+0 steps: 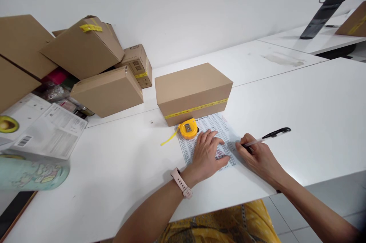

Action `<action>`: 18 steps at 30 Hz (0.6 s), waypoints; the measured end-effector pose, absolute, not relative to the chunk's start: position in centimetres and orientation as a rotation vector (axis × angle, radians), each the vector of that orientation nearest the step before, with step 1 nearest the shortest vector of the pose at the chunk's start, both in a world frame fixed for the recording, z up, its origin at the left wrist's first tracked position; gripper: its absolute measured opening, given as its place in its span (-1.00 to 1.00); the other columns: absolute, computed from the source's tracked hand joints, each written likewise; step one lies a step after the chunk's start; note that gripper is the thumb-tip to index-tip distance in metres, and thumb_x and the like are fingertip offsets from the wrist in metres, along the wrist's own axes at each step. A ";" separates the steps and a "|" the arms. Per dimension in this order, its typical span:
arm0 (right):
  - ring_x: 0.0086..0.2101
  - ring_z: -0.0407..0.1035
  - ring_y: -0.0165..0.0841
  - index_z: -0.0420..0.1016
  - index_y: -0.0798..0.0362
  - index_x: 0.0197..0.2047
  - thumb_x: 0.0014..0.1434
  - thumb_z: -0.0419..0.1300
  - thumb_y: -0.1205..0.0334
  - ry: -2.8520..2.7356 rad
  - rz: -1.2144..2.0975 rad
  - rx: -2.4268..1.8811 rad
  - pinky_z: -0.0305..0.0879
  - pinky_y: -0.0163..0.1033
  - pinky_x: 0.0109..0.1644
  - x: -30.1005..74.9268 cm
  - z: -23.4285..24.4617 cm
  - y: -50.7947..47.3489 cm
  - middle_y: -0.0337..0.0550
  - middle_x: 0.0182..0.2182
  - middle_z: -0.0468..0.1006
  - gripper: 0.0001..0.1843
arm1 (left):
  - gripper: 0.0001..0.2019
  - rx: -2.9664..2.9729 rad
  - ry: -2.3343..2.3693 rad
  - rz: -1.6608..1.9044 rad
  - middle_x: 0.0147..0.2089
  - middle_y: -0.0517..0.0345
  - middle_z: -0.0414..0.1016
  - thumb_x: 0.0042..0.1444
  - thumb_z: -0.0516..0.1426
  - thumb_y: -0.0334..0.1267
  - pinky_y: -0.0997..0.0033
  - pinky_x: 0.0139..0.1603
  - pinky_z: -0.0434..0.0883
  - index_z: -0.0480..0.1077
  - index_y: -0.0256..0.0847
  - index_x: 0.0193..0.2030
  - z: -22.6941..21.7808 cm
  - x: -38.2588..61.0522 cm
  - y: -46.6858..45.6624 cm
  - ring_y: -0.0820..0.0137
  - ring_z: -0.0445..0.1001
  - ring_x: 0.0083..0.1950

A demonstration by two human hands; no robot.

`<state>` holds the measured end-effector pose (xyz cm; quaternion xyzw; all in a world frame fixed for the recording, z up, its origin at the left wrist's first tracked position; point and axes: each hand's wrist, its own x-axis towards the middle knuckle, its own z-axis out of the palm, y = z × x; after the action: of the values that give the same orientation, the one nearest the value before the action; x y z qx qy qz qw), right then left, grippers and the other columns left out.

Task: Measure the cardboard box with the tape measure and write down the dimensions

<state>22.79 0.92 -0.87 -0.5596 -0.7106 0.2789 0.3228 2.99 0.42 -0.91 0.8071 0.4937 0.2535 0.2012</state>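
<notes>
A printed sheet of paper (pixel 206 124) covered in handwritten entries lies on the white table. My left hand (pixel 208 151) rests flat on it with the fingers spread. In my right hand (pixel 259 157), at the sheet's right edge, is a black-capped pen (pixel 268 135) with a clear barrel; its tip is hidden by my fingers. Just above my left fingers sits a yellow tape measure (pixel 188 128), a short end of its yellow tape sticking out to the left. Behind it, a closed cardboard box (pixel 194 90) with a yellow tape strip stands over the sheet's top edge.
Several cardboard boxes (pixel 82 48) are piled at the back left. A white printed box (pixel 48 132) and a mint-green bottle (pixel 34 174) are at the left. A dark water bottle (pixel 323 14) stands at the far right, near another cardboard box (pixel 354 22). The table's front edge runs beneath my forearms.
</notes>
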 end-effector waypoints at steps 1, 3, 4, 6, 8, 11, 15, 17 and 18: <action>-0.61 0.05 -0.42 0.16 -0.07 -0.46 0.24 0.07 0.03 -1.857 0.732 -1.472 0.02 -0.29 -0.54 22.7 -0.7 0.9 -0.38 -0.66 0.13 -0.72 | -0.63 2.256 1.379 0.707 0.32 -0.03 0.32 0.07 0.32 -0.20 -0.08 0.46 0.04 0.36 -0.12 0.00 -0.9 3.0 0.4 0.10 0.13 0.44; -0.61 0.04 -0.43 0.15 -0.08 -0.47 0.22 0.08 0.04 -1.834 0.722 -1.483 0.01 -0.29 -0.55 22.6 -0.4 0.8 -0.37 -0.66 0.14 -0.72 | -0.64 2.256 1.376 0.703 0.32 -0.04 0.32 0.08 0.31 -0.20 -0.09 0.45 0.05 0.35 -0.12 0.00 -0.9 3.0 0.4 0.09 0.14 0.44; -0.61 0.05 -0.42 0.15 -0.08 -0.47 0.22 0.08 0.05 -1.826 0.717 -1.492 0.02 -0.29 -0.55 22.6 -0.3 0.8 -0.37 -0.66 0.14 -0.72 | -0.64 2.256 1.375 0.701 0.32 -0.05 0.32 0.08 0.31 -0.20 -0.10 0.45 0.05 0.35 -0.12 0.00 -0.9 3.0 0.4 0.09 0.14 0.44; -0.61 0.05 -0.42 0.15 -0.08 -0.47 0.21 0.08 0.06 -1.823 0.709 -1.506 0.02 -0.30 -0.55 22.5 -0.2 0.8 -0.38 -0.67 0.13 -0.73 | -0.63 2.257 1.374 0.697 0.31 -0.06 0.32 0.08 0.31 -0.19 -0.10 0.44 0.06 0.36 -0.13 -0.01 -0.9 3.0 0.4 0.08 0.14 0.44; -0.61 0.05 -0.42 0.13 -0.08 -0.48 0.20 0.09 0.07 -1.830 0.703 -1.502 0.02 -0.30 -0.55 22.5 -0.3 0.8 -0.38 -0.67 0.12 -0.72 | -0.63 2.258 1.372 0.696 0.31 -0.07 0.32 0.07 0.32 -0.19 -0.09 0.44 0.06 0.36 -0.14 -0.01 -0.8 3.0 0.4 0.08 0.14 0.43; -0.61 0.04 -0.43 0.13 -0.08 -0.48 0.21 0.08 0.07 -1.834 0.713 -1.490 0.02 -0.30 -0.55 22.5 -0.5 0.9 -0.38 -0.66 0.13 -0.72 | -0.62 2.258 1.370 0.693 0.31 -0.08 0.32 0.07 0.32 -0.20 -0.08 0.45 0.06 0.36 -0.15 0.00 -0.8 3.0 0.4 0.09 0.14 0.44; -0.60 0.04 -0.43 0.14 -0.08 -0.47 0.21 0.09 0.08 -1.830 0.721 -1.503 0.02 -0.30 -0.56 22.6 -0.4 0.9 -0.38 -0.66 0.15 -0.74 | -0.64 2.256 1.379 0.691 0.31 -0.06 0.32 0.08 0.32 -0.20 -0.09 0.45 0.06 0.36 -0.12 -0.01 -0.7 2.9 0.4 0.09 0.14 0.44; -0.60 0.04 -0.43 0.13 -0.08 -0.47 0.21 0.08 0.09 -1.827 0.727 -1.507 0.04 -0.30 -0.55 22.6 -0.4 0.9 -0.37 -0.66 0.15 -0.73 | -0.64 2.261 1.378 0.689 0.31 -0.05 0.32 0.08 0.32 -0.19 -0.09 0.45 0.05 0.36 -0.12 -0.01 -0.8 2.9 0.4 0.09 0.14 0.44; -0.60 0.04 -0.43 0.14 -0.08 -0.47 0.22 0.08 0.09 -1.824 0.730 -1.509 0.04 -0.30 -0.54 22.6 -0.4 0.9 -0.37 -0.65 0.16 -0.73 | -0.63 2.264 1.377 0.689 0.31 -0.05 0.32 0.08 0.32 -0.19 -0.09 0.45 0.05 0.35 -0.12 -0.01 -0.8 2.9 0.4 0.09 0.14 0.44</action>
<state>22.63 0.86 -0.36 -0.5758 -0.6961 0.2785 0.3260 2.90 0.37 -0.84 0.8101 0.4928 0.2465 0.2004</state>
